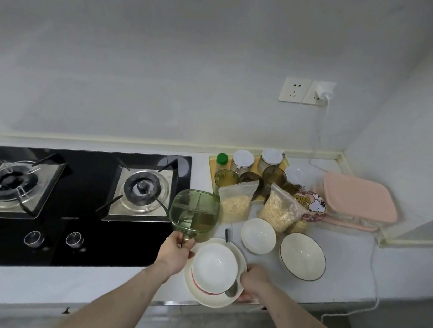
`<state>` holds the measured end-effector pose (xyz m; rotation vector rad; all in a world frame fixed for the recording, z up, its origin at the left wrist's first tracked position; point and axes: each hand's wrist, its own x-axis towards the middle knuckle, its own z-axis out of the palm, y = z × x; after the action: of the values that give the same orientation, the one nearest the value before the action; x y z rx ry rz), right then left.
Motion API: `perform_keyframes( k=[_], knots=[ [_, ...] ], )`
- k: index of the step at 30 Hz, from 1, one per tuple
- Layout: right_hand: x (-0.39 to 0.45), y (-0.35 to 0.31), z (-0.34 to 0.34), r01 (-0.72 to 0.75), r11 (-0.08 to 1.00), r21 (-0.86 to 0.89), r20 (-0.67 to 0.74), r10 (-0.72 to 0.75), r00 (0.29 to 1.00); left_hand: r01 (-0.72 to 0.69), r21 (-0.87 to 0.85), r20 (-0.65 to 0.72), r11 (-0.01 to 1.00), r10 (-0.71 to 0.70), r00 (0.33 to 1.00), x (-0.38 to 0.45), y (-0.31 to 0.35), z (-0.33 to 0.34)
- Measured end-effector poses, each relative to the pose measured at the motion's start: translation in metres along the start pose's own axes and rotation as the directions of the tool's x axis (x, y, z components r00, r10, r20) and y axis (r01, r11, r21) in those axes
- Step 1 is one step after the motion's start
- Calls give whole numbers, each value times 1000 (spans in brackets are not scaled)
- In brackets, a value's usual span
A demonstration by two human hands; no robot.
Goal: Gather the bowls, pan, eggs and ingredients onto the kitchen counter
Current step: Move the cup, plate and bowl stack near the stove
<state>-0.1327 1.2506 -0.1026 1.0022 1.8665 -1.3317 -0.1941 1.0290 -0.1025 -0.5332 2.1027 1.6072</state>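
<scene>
- The white counter [347, 266] ran from the left past a corner at far right; its near edge lay just under the plate, and a bare strip stayed open near the right of the rimmed bowl.
- The black gas hob [67, 199] filled the left part of the counter, both burners bare; its left end was cut off by the picture's edge.
- Pink-lidded containers [359, 200] were stacked at far right by the wall; what they held could not be seen.
- The yellow tray [211, 163] against the far wall held jars and tinted glasses, partly hidden behind two bags of flakes [279, 212].
- The cream plate [236, 296] overhung the counter's near edge, carrying a white bowl [214, 268] and a spoon whose handle was mostly hidden beneath the bowl.
- The dark-rimmed bowl [302, 256] stood on the counter to the right, apart from the small bowl [258, 235] beside it.
- The green transparent container [193, 213] hung over the hob's right edge, its divided inside hard to make out.
- The left hand [174, 254] had fingers curled round the green container's handle at its near side.
- The right hand [253, 280] gripped the plate's right rim, fingers wrapped under it and hidden.
- A white cable [374, 256] ran from the wall plug down over the counter's right end.
</scene>
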Motion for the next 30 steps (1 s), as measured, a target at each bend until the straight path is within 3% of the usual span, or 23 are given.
perform_keyframes(
  k=[12,20,27,30],
  knots=[
    [17,-9,-16,-16,997,-72,20,17,1000,83,105,-61,991,-77,995,31,8,19],
    [20,-8,-17,-28,999,-39,16,29,999,144,-129,-27,981,-149,989,43,8,34],
    [22,-6,-17,-21,1000,6,-4,21,1000,151,-47,21,987,-150,988,57,10,33],
    [22,-4,-17,-5,999,35,-25,6,1000,128,73,33,989,-131,991,57,14,28]
  ],
)
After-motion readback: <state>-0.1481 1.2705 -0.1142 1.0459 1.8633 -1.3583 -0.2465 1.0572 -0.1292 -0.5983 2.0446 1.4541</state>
